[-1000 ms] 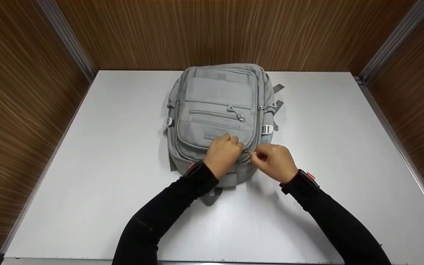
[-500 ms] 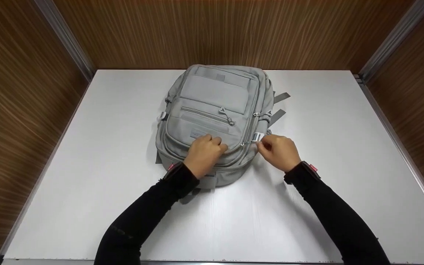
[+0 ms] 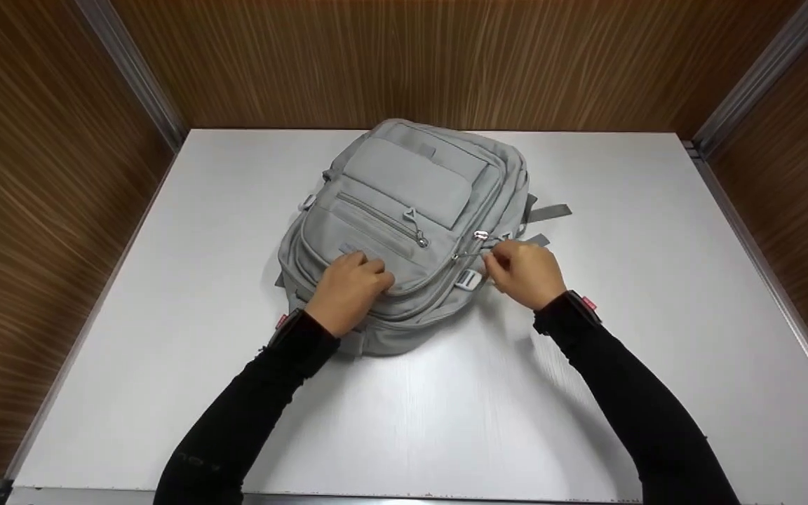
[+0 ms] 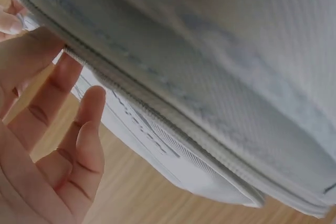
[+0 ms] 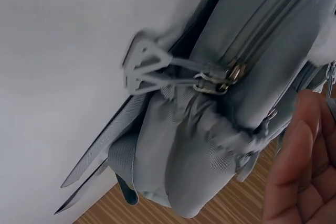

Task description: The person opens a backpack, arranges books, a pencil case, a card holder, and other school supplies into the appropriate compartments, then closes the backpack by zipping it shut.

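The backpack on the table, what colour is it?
The backpack is plain light grey all over, best seen in the head view.

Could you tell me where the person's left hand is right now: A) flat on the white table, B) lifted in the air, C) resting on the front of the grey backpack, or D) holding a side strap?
C: the left hand rests on the backpack front, near its lower edge.

No text can be read; the backpack's [image 3: 404, 231] small front label is illegible.
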`<action>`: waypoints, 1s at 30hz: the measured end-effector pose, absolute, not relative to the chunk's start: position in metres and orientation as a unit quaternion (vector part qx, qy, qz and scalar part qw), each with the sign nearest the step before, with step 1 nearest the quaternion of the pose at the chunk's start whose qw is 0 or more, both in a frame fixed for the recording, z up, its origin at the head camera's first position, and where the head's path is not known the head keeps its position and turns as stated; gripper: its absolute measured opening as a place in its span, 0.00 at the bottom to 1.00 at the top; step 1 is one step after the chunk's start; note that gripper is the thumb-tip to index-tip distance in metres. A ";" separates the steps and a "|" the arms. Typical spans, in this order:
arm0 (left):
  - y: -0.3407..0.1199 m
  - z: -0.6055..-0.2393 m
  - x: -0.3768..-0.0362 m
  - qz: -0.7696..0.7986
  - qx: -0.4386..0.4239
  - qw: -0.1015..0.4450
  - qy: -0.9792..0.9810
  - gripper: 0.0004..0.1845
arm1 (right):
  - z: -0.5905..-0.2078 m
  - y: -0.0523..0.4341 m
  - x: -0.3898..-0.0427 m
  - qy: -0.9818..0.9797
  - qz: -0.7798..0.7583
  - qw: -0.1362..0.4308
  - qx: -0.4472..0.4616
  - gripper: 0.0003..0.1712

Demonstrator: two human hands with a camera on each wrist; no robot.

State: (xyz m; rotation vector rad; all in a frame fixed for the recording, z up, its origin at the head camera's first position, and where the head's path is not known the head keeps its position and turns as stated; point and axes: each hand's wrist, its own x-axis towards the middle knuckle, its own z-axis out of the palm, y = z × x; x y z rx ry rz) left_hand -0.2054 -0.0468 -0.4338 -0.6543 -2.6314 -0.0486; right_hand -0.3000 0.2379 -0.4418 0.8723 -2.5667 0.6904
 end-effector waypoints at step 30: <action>-0.045 -0.409 -0.197 -0.114 -0.054 0.128 -0.984 0.10 | -0.456 0.244 -0.300 -0.883 0.341 0.176 0.270 0.14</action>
